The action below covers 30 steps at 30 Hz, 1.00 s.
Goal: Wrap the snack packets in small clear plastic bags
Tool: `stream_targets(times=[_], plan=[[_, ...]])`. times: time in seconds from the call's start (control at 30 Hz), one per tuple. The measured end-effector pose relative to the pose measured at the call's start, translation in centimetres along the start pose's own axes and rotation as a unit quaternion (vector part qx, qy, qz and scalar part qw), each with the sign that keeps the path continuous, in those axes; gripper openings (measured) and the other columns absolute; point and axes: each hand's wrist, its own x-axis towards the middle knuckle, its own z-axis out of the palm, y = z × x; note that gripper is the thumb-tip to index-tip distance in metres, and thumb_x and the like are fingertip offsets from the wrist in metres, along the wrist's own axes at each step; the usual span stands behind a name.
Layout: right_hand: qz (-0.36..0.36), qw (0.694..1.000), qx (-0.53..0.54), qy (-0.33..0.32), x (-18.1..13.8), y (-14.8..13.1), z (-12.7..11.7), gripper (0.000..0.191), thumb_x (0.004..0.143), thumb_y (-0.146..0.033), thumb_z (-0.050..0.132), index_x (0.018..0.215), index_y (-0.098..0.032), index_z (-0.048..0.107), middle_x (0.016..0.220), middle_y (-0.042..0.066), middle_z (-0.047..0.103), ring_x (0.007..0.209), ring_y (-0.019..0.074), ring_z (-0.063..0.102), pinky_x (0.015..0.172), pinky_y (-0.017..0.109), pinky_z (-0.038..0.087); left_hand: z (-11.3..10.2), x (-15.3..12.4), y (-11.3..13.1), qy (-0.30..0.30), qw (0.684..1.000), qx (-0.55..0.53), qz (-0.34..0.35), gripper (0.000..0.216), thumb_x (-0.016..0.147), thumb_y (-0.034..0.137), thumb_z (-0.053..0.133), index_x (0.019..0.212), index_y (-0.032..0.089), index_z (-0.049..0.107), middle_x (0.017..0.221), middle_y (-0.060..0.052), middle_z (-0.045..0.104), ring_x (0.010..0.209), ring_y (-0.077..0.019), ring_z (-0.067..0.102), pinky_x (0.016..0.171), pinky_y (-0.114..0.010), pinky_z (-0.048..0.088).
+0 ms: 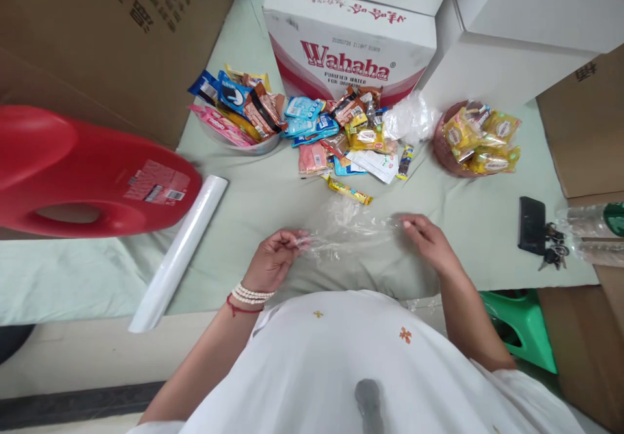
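Head view: the bare left hand (273,262) and right hand (429,242), fingertips pressed together, each pinch an edge of one clear crumpled plastic film (341,216) between them; spreading looks part-done, its bunched far side left to open. Beyond: one slim yellow wrapped stick (350,191), one clear round bowl (244,150), one reddish-brown round bowl (441,149), one red-and-white cardboard box (351,34)

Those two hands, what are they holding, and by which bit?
A clear plastic bag: the left hand pinches its left edge, the right hand its right edge.
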Motion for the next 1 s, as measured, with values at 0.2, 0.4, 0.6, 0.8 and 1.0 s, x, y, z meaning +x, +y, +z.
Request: stream_targets(times=[0.2,0.4,0.6,0.8,1.0], plan=[[-0.204,0.972,-0.067,-0.091,4.9,-4.4,3.5,0.063,0.086,-0.054,0.075,0.140,-0.024,0.062,0.134,0.013,0.066,0.125,0.0314,0.058,0.109,0.049,0.044,1.5,0.0,1.0,-0.026,0.999,0.004,0.048,0.022,0.047,0.011,0.071,0.066,0.019,0.063,0.092,-0.004,0.068,0.072,-0.0120,0.056,0.066,-0.025,0.047],[-0.094,0.990,0.035,-0.101,5.6,-5.1,8.2,0.025,0.092,-0.041,0.062,0.098,-0.019,0.073,0.080,0.003,0.069,0.076,0.0184,0.061,0.074,0.031,0.049,2.6,0.1,1.2,-0.015,0.987,0.154,0.040,0.030,0.070,0.046,0.076,0.080,0.019,0.070,0.072,0.000,0.056,0.059,-0.0111,0.039,0.050,-0.024,0.028],[0.060,0.979,0.189,0.052,4.1,-2.7,6.6,0.031,0.088,-0.053,0.062,0.092,-0.023,0.061,0.058,-0.006,0.056,0.050,0.0141,0.051,0.053,0.027,0.044,1.8,1.5,-0.2,0.070,0.965,0.230,0.105,0.034,0.078,0.054,0.071,0.071,0.022,0.061,0.052,0.008,0.037,0.051,-0.0113,0.032,0.050,-0.024,0.026],[0.075,0.977,0.111,0.164,3.6,-0.5,5.7,0.030,0.090,-0.051,0.061,0.091,-0.021,0.064,0.065,-0.004,0.057,0.054,0.0138,0.050,0.057,0.027,0.042,-1.0,0.8,0.0,0.116,0.929,0.325,0.136,0.025,0.073,0.043,0.075,0.084,0.022,0.068,0.064,0.003,0.055,0.055,-0.0141,0.045,0.055,-0.027,0.037],[0.021,0.987,0.049,0.149,4.0,-1.3,6.4,0.029,0.093,-0.048,0.057,0.093,-0.021,0.067,0.075,0.000,0.064,0.064,0.0159,0.053,0.064,0.028,0.044,1.1,-1.1,2.6,-0.004,0.723,0.532,0.441,0.028,0.074,0.016,0.064,0.096,0.028,0.076,0.109,-0.010,0.073,0.117,-0.0315,0.063,0.109,-0.052,0.042]])
